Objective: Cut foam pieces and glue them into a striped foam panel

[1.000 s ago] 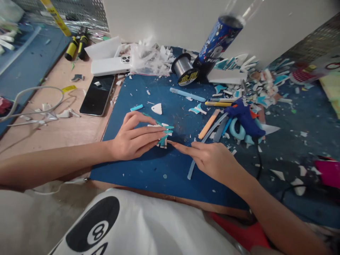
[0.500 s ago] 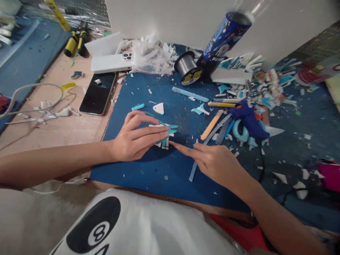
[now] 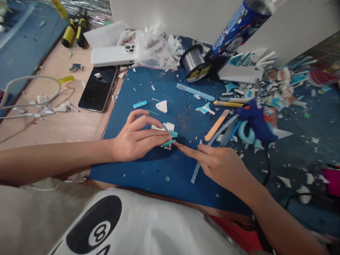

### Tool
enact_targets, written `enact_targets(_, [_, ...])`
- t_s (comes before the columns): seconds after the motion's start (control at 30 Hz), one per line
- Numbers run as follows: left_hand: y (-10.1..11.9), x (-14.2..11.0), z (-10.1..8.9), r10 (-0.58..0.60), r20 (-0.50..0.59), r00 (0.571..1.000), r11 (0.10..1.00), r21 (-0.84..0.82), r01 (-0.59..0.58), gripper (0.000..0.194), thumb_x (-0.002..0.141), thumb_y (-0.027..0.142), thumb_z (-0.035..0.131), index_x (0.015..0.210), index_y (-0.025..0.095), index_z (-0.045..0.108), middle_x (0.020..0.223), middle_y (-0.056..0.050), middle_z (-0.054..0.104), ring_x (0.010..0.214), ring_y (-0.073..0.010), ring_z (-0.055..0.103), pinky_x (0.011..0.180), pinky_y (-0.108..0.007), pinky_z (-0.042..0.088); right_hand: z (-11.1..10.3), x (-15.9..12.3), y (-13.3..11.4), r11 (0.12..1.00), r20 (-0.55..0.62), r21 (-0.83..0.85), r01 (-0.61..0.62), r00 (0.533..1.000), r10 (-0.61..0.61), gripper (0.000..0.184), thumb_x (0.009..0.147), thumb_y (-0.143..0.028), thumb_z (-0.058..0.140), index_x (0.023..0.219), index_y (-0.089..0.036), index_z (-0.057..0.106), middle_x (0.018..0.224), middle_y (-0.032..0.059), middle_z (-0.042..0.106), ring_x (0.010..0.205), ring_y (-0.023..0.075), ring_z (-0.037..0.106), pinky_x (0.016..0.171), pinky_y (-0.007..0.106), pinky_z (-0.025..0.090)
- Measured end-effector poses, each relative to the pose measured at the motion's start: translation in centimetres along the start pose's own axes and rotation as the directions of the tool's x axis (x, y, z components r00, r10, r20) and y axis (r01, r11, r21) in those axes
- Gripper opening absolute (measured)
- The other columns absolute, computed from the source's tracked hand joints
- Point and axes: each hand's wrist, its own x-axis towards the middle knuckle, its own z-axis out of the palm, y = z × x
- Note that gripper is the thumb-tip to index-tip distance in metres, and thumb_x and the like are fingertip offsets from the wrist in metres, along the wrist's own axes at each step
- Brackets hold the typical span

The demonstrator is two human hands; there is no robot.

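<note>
My left hand (image 3: 136, 139), with long teal nails, lies with its fingers stretched out over a small white foam-like piece (image 3: 170, 126) on the blue work surface. Part of that piece, with narrow strips at its near edge, is hidden under the fingers. My right hand (image 3: 220, 161) points its index finger at the strips, its tip touching or very close to them by the left nails. The other right fingers are bent, and I see nothing held in them. Just beyond lie a white rounded triangle (image 3: 162, 106) with a small hole and a light-blue strip (image 3: 140, 104).
A blue glue gun (image 3: 256, 120) and several glue sticks lie to the right. A spool of clear line (image 3: 195, 63), a blue can (image 3: 239, 30) and a scrap heap (image 3: 281, 81) stand behind. At left are a black phone (image 3: 97, 88), white phone (image 3: 113, 55) and cable (image 3: 32, 76).
The view has shifted slightly. My left fingers now cover more of the strips at the near edge of the white piece. My right index finger stays beside them.
</note>
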Motion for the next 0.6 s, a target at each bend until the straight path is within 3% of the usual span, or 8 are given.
enact_targets(0.23, [0.1,-0.1,0.1,-0.027,0.003,1.000,0.999,0.020,0.026,0.010,0.087,0.018,0.059,0.094,0.022,0.064,0.086,0.002,0.074,0.085,-0.0157,0.063,0.088,-0.038,0.042,-0.5,-0.4,0.4,0.998,-0.177,-0.059,-0.003,0.984,-0.008,0.055,0.088,-0.004,0.035,0.131,-0.035,0.050,0.060,-0.0013,0.050,0.050,0.0098,0.045,0.051,0.022,0.030])
enact_targets(0.47, [0.1,-0.2,0.2,-0.053,0.006,0.999,0.997,0.057,0.052,0.021,0.086,0.014,0.059,0.105,0.023,0.060,0.092,0.001,0.073,0.092,-0.0161,0.063,0.091,-0.037,0.041,0.3,-0.3,0.6,0.993,-0.199,-0.116,-0.024,0.980,0.000,0.056,0.086,-0.003,0.040,0.129,-0.036,0.051,0.064,0.0001,0.055,0.052,0.0102,0.048,0.052,0.023,0.030])
enact_targets(0.6, [0.0,0.1,0.3,-0.020,0.143,0.990,1.000,0.025,0.017,0.031,0.090,0.025,0.053,0.120,0.018,0.051,0.111,-0.007,0.068,0.108,-0.0214,0.058,0.095,-0.040,0.039,0.7,-0.1,0.6,0.996,-0.203,-0.080,-0.034,0.979,0.017,0.056,0.085,-0.005,0.039,0.131,-0.034,0.050,0.063,-0.0004,0.056,0.049,0.0091,0.048,0.047,0.021,0.028])
